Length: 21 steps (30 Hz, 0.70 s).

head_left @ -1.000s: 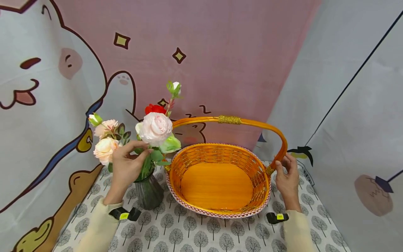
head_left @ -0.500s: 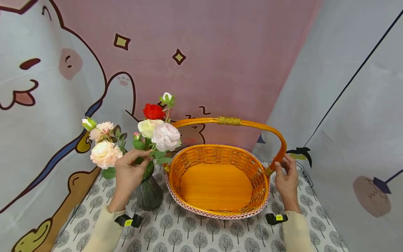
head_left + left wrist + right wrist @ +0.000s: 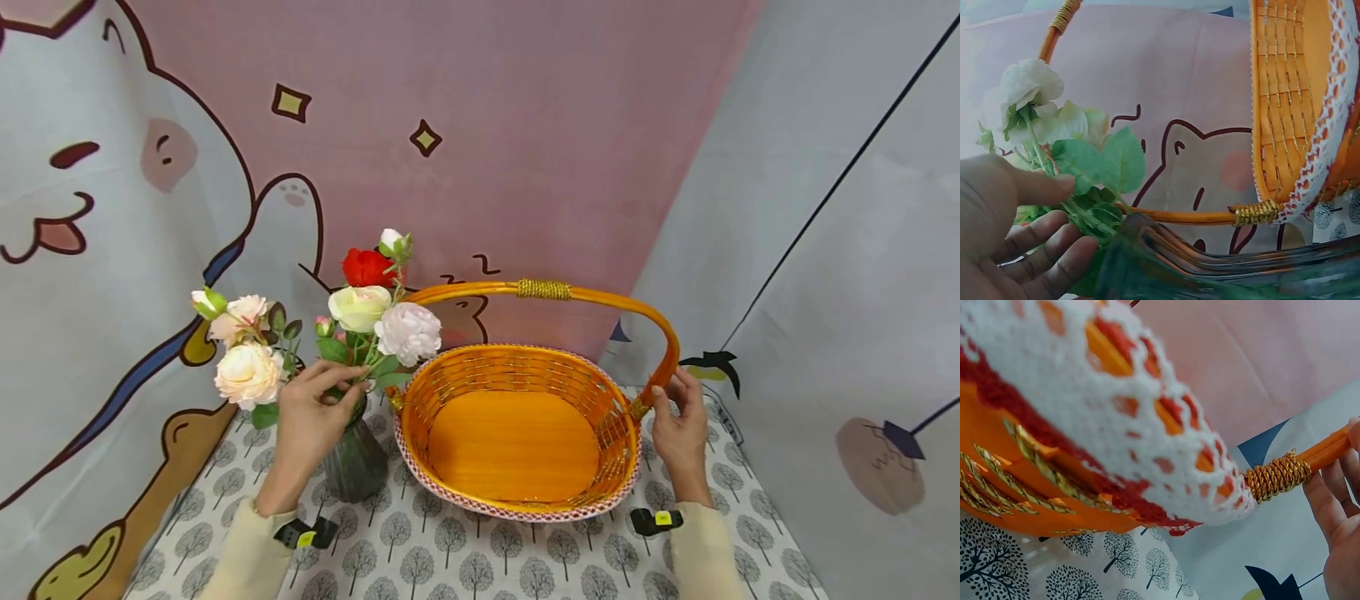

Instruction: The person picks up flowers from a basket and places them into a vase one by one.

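Observation:
My left hand [image 3: 318, 417] pinches the stem of a pale pink flower [image 3: 408, 333] just above the mouth of a dark glass vase [image 3: 356, 462]. Around it in the vase are a red flower [image 3: 367, 267], a cream rose [image 3: 361, 307], a white bud [image 3: 393, 242] and, leaning left, peach roses [image 3: 249, 375]. In the left wrist view, thumb and fingers meet at green stems [image 3: 1035, 144] beside the leaves. An orange woven basket [image 3: 517, 496] with an arched handle [image 3: 622, 300] stands right of the vase. My right hand [image 3: 681, 429] holds the handle's right end, near its gold cord wrap [image 3: 1277, 478].
The table's cloth [image 3: 506, 554] is white with grey tree prints. Behind it hangs a pink and white cartoon backdrop [image 3: 540, 150], close to the flowers and basket. Red and white lace trim [image 3: 525, 515] runs around the basket's rim.
The pale pink flower has swung right and down, uncovering the cream rose. The white bud has dropped lower, and my left hand has shifted slightly right. My right hand stays on the basket handle.

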Each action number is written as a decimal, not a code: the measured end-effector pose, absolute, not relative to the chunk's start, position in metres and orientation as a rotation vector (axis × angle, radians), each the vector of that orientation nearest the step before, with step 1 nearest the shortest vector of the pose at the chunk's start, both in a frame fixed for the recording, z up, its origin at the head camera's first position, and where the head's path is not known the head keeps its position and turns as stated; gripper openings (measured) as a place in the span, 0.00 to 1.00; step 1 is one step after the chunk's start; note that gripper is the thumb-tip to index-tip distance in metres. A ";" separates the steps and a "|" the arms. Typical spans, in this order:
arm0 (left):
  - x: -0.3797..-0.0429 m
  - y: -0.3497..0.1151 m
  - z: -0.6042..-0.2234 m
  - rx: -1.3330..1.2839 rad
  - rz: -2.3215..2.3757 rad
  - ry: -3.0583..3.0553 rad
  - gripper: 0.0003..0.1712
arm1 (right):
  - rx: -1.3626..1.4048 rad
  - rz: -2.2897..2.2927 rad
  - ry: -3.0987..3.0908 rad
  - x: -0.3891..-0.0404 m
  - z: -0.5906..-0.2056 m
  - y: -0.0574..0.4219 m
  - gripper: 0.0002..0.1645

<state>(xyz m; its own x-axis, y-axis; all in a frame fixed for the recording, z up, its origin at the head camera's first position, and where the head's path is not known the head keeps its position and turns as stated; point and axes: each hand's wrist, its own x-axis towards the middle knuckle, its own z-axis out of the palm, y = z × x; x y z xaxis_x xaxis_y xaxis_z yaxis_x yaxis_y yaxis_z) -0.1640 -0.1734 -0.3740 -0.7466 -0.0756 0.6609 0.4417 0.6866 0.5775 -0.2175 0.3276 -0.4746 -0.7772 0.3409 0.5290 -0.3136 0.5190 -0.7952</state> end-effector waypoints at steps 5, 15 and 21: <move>-0.159 -0.173 -0.368 -0.320 -1.019 -2.183 0.10 | -0.041 1.280 -2.124 -0.219 -0.474 0.329 0.28; -0.145 -0.164 -0.360 -0.478 -1.034 -2.004 0.18 | -0.164 1.171 -2.286 -0.201 -0.459 0.329 0.29; -0.134 -0.143 -0.382 -0.663 -1.125 -1.918 0.24 | 0.026 0.931 -2.203 -0.176 -0.448 0.323 0.30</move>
